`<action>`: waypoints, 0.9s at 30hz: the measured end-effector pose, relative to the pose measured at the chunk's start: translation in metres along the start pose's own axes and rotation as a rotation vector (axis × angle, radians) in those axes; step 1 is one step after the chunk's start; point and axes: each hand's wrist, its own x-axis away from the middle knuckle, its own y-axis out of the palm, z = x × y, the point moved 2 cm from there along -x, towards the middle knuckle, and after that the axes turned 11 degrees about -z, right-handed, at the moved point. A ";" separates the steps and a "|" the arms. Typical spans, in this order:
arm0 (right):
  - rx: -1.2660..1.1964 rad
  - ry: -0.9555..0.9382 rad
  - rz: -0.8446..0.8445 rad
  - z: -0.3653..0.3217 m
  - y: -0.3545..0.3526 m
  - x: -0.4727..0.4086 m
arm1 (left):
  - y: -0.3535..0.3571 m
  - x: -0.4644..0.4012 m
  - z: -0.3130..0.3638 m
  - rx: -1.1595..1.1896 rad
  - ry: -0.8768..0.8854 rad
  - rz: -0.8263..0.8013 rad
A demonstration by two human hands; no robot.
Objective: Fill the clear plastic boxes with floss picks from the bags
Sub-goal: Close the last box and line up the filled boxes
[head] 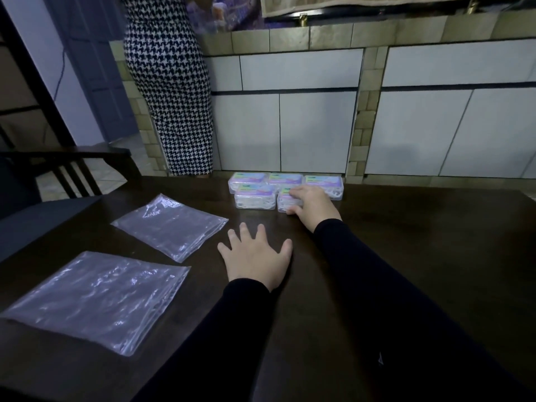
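Note:
Several clear plastic boxes with purple labels, holding white floss picks, stand in two rows at the far edge of the dark table. My right hand grips the front right box, thumb on its near side and fingers over its lid. Beside it is the front left box; behind stand three more, one at the back left. My left hand lies flat on the table with fingers spread, holding nothing. Two flat, clear plastic bags lie to the left: a near bag and a far bag.
A person in a black-and-white houndstooth garment stands beyond the table's far left corner. White tiled cabinet fronts rise right behind the table. A dark wooden chair stands at the left.

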 end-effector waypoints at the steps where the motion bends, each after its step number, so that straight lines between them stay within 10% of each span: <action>1: 0.002 -0.007 0.002 -0.001 0.000 0.000 | -0.001 0.000 0.000 0.000 -0.001 -0.005; 13: 0.063 -0.040 0.001 -0.002 0.003 -0.003 | -0.002 0.002 0.001 0.017 0.001 0.007; 20: -0.049 -0.220 0.122 -0.038 0.019 0.013 | -0.027 0.027 -0.027 0.097 0.200 0.287; 23: -0.113 -0.278 0.087 -0.077 0.035 0.016 | -0.063 0.038 -0.077 0.007 0.076 0.377; 27: -0.153 -0.312 -0.046 -0.135 0.060 0.012 | -0.084 0.045 -0.153 -0.005 -0.260 0.084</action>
